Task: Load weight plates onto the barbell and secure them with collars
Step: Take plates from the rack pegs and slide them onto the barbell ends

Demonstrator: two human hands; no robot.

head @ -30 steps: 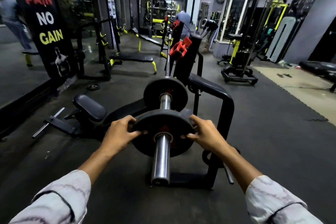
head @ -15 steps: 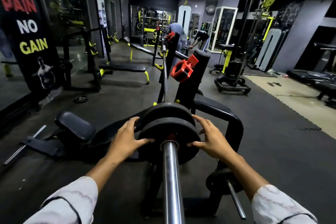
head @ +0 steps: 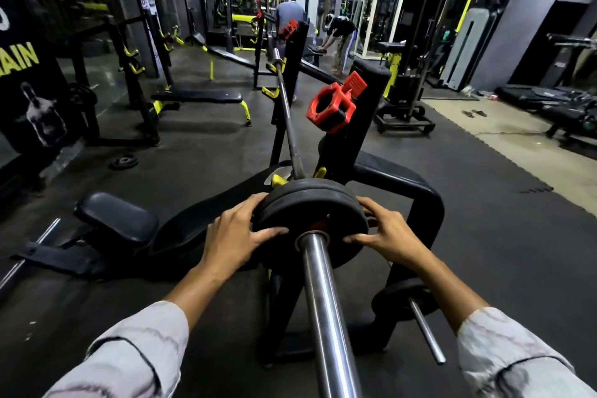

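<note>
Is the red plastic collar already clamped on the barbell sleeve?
No, the red plastic collar sits on the black rack upright, off the chrome barbell sleeve.

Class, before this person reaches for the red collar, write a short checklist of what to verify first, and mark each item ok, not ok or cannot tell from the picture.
1. Near plate on the barbell sleeve: ok, the sleeve passes through its hole.
2. Near plate flush against the plate behind: ok, no gap shows at their rims.
3. Left hand and right hand on the near plate: ok, both grip its rim.
4. Red collar within view: ok, it sits on the rack upright.
5. Collar already on the sleeve: not ok, the sleeve is bare.
6. Far end loaded: cannot tell.
</note>
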